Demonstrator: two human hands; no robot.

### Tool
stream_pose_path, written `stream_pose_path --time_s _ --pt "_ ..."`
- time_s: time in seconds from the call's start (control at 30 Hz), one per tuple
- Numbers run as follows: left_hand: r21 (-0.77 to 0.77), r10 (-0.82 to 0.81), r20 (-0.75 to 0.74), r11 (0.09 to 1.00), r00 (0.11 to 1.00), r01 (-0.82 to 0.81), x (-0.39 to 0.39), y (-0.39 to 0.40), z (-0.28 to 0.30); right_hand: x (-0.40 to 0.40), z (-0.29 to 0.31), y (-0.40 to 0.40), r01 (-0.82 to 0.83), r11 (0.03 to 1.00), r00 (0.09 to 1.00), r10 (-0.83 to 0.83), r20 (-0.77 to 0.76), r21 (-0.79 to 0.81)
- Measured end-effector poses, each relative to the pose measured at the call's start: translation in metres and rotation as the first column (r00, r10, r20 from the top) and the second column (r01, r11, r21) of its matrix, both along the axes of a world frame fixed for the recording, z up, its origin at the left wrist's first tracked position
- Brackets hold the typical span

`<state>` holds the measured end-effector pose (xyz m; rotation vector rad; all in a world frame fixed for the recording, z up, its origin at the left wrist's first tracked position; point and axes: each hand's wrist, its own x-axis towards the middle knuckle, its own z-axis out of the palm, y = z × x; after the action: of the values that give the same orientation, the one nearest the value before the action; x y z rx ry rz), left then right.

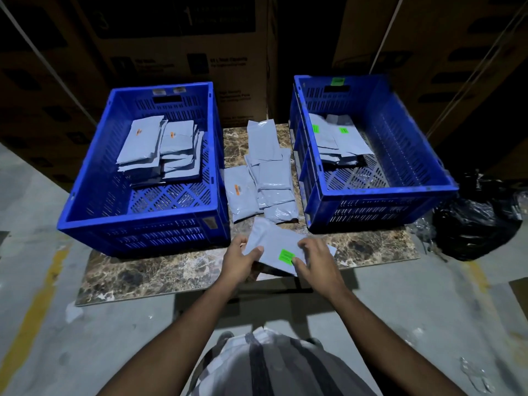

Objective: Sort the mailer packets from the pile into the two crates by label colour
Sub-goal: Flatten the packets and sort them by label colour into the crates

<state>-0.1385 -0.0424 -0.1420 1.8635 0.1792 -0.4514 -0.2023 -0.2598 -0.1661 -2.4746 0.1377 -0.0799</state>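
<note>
- Head view, nearest zone: the person stands at the near edge of the marble-patterned surface [171,270], both forearms extended over it.
- A grey packet [274,247] is held just above the surface, between the two crates and in front of the pile. Its green label [286,257] faces up, presumably so the colour can be read before sorting.
- The left hand [240,262] grips the packet's left end, thumb on top and fingers curled beneath.
- The right hand [314,260] pinches the right end, its fingers [304,248] bent over the top face beside the label.
- Middle zone: the pile [263,178] of unsorted packets lies on the surface between the crates; one packet there shows an orange label [236,189], the rest lie with labels hidden.
- The left crate [143,221] holds packets bearing orange labels.
- The right crate [380,192] holds packets bearing green labels and carries a green tag [338,80] on its far rim.
- Judgement: the held packet belongs in the right crate; sorting is well advanced but unfinished.
- Far zone: stacked cardboard boxes [177,38] form the backdrop; a black plastic bag [480,221] sits on the floor at right.
</note>
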Motion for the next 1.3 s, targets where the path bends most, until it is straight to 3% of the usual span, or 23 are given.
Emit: stream_pose_path --time_s 0.1,0.17,0.3,0.4,0.47,0.63,0.87,1.1,1.3 --pt "-0.119 -0.09 0.168 0.987 0.982 0.111 0.011 -0.005 0.039 0.01 0.044 -0.01 0.008 1.0 0.997 -0.008 0.074 -0.002" --pt "-0.222 -0.074 0.21 0.967 0.975 0.122 0.019 -0.009 0.072 0.016 0.078 -0.015 -0.032 0.991 0.999 0.03 0.016 0.128" --pt "-0.505 0.074 0.096 0.863 0.993 -0.016 0.032 -0.018 0.112 0.02 0.116 -0.007 0.017 0.847 0.999 0.002 -0.035 0.531" --pt "-0.573 -0.002 0.016 0.819 1.0 0.011 0.03 -0.019 0.12 0.025 0.129 0.008 0.087 0.687 0.989 -0.144 0.017 0.721" --pt "-0.566 -0.084 0.023 0.821 0.996 0.082 0.026 -0.017 0.12 0.029 0.139 0.018 0.106 0.632 0.978 -0.205 0.034 0.767" --pt "-0.585 -0.051 0.01 0.81 0.999 0.047 0.032 -0.007 0.121 0.033 0.157 0.034 0.1 0.624 0.972 -0.227 0.058 0.775" --pt "-0.554 0.015 0.035 0.832 0.999 0.007 0.054 0.001 0.118 0.027 0.17 0.043 0.038 0.792 0.981 -0.146 0.128 0.609" --pt "-0.549 -0.091 0.072 0.828 0.993 0.115 0.076 -0.041 0.134 0.04 0.175 0.004 0.168 0.841 0.947 -0.283 0.154 0.515" --pt "-0.214 -0.205 0.289 0.938 0.935 0.272 0.132 -0.102 0.13 0.104 0.18 -0.104 0.234 0.873 0.927 -0.332 0.171 0.429"
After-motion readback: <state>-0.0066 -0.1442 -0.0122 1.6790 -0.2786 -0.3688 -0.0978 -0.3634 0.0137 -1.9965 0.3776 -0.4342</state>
